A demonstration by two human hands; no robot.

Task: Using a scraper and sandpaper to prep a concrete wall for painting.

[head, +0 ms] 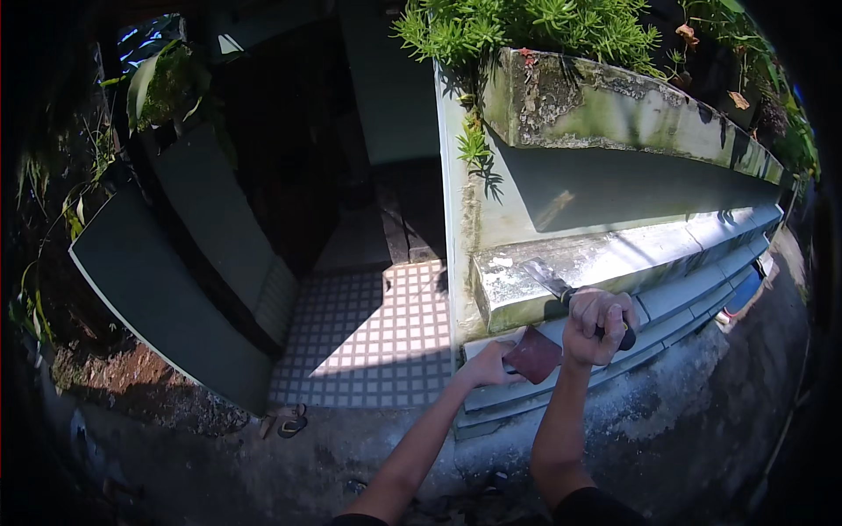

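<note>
My right hand (595, 325) is closed around the dark handle of a putty knife (547, 276). Its metal blade points up and left over the whitish, worn top of a concrete ledge (592, 260); whether it touches the surface I cannot tell. Lower and to the left, my left hand (490, 365) grips a curved piece of reddish-brown sandpaper (536, 355) by its left edge. The sandpaper is above the pale steps (506, 394) just below the ledge. Part of the knife's handle is hidden by my right fingers.
A stained concrete planter (618, 108) with green plants (526, 26) juts out above the ledge. To the left lies a checkered tile floor (368, 342) beside a low wall (164, 289). A sandal (291, 427) rests on the rough concrete ground (302, 473). A blue object (743, 292) stands far right.
</note>
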